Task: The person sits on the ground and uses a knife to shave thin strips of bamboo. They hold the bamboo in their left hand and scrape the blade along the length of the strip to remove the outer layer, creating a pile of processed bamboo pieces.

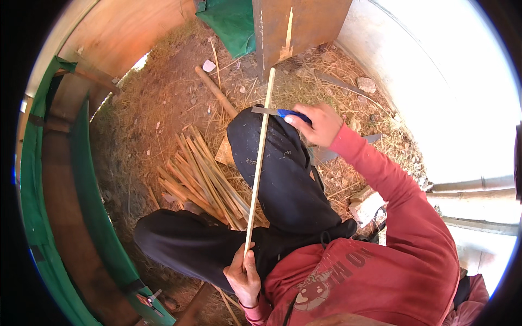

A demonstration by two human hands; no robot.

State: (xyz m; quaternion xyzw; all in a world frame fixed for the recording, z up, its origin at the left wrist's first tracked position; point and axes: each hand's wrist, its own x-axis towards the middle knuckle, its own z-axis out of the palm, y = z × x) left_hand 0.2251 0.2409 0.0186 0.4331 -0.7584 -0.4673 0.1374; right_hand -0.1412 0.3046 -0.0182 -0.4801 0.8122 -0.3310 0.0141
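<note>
A long, pale bamboo strip (260, 163) slants across my raised right knee, its far end pointing away from me. Near my waist, my left hand (244, 276) is closed around the strip's near end. Beyond the knee, my right hand (317, 124) grips a knife by its blue handle (293, 114). The metal blade (262, 110) lies across the strip, close to its far end. Small curled shavings (286, 154) cling to my dark trousers (283, 190).
A pile of split strips (204, 179) lies on the ground left of my knee, with a round pole (216, 91) beyond it. A wooden board (296, 27) stands ahead beside green sheeting (228, 24). A pale wall (429, 70) rises on the right; straw and stones cover the dirt.
</note>
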